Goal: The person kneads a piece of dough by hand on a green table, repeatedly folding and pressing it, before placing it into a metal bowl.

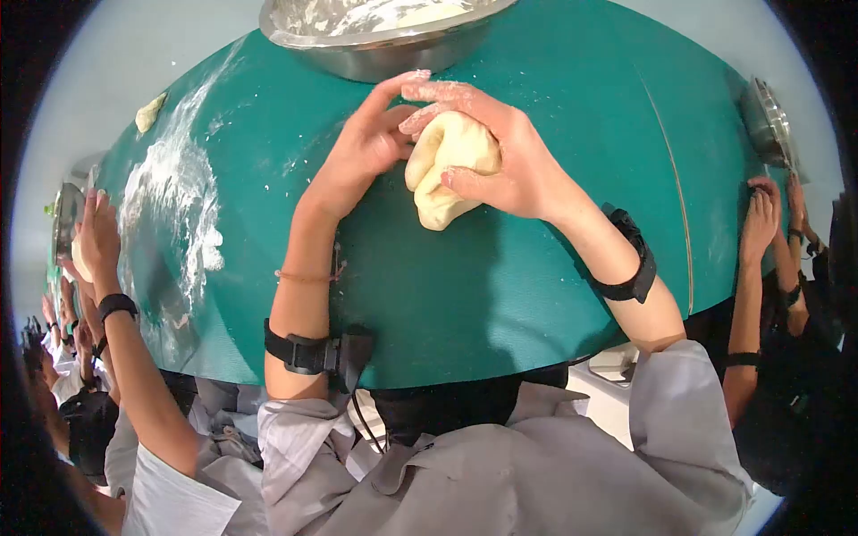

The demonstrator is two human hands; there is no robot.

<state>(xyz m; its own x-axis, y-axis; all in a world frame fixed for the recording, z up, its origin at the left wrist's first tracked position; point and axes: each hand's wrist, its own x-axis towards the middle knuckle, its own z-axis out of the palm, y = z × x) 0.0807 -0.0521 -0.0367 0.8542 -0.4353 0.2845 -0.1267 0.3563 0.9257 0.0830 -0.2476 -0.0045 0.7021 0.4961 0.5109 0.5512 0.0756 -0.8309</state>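
A pale, folded lump of dough (454, 156) is in my right hand (523, 165), above the green tabletop. The fingers curl over its far side while the thumb presses into a crease in it. My left hand (368, 143) is open at the dough's left, fingers bent and apart, with the fingertips meeting those of the right hand. White flour coats the fingertips of both hands. Part of the dough's right side is hidden behind my right hand.
A floury metal bowl (384, 40) stands at the far edge, just beyond my hands. Scattered flour (174, 205) and a small dough scrap (150, 113) lie at the left. Other people's hands (100, 237) are at both sides, near another metal bowl (767, 125) on the right.
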